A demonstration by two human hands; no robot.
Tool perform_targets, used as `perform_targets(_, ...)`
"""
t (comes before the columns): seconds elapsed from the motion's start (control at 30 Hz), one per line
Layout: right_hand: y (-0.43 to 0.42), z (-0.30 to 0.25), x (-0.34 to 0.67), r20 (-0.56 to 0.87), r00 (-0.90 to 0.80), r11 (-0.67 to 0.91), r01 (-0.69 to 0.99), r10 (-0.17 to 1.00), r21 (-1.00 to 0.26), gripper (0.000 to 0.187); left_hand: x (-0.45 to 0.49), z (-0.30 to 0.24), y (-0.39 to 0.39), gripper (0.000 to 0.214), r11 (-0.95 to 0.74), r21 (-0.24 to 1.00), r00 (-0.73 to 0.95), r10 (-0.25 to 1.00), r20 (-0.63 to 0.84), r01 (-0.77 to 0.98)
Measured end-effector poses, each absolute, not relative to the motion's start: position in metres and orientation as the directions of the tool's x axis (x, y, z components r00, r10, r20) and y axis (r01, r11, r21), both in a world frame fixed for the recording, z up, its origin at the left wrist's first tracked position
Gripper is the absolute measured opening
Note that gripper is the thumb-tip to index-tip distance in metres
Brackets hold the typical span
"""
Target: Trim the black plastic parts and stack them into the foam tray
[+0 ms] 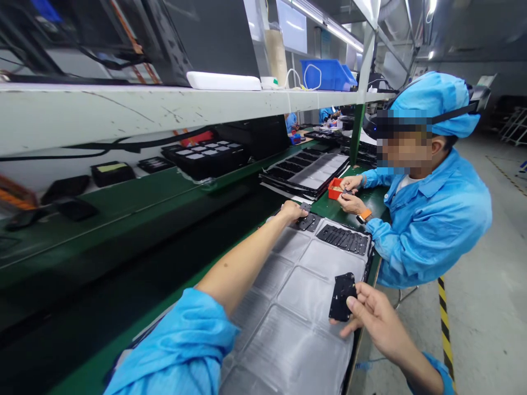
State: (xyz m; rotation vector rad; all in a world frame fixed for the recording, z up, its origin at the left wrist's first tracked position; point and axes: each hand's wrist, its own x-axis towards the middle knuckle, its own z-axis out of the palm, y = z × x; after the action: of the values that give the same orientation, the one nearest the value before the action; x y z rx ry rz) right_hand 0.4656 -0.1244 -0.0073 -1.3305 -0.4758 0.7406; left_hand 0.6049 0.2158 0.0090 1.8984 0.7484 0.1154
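My left hand (293, 210) reaches far forward to the back corner of a clear moulded plastic tray (288, 323). Its fingers are closed on a small black part at a row of black flat parts (309, 221). My right hand (373, 316) pinches a black flat perforated plate (341, 296) over the tray's right edge. More black parts (342, 239) fill a far pocket of the tray; the nearer pockets hold nothing.
A co-worker in a blue coat (432, 219) sits at the right and handles small pieces at a red box (335, 188). Stacked trays (307, 173) lie beyond. A green conveyor bench (135, 219) runs left, under a white shelf (164, 107) with a blue bin (327, 74).
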Motion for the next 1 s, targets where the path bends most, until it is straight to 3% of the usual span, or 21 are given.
perform_targets(0.3,-0.124,-0.007,0.464,-0.104,0.684,0.053,-0.204,0.722,-0.977,0.053,0.605,0.002,0.195,0.035,-0.392,0.736,0.783,0.546,-0.298,0.553)
perform_targets(0.73,-0.125,-0.007,0.464,-0.104,0.672,0.044,-0.200,0.733,-0.979,0.052,0.602,0.012,0.201,0.037,-0.549,0.607,0.795,0.552,-0.252,0.574)
perform_targets(1.0,-0.124,-0.008,0.463,-0.101,0.673,0.038,-0.189,0.733,-0.981,0.055,0.602,0.011,0.202,0.035,-0.649,0.495,0.814,0.499,-0.296,0.578)
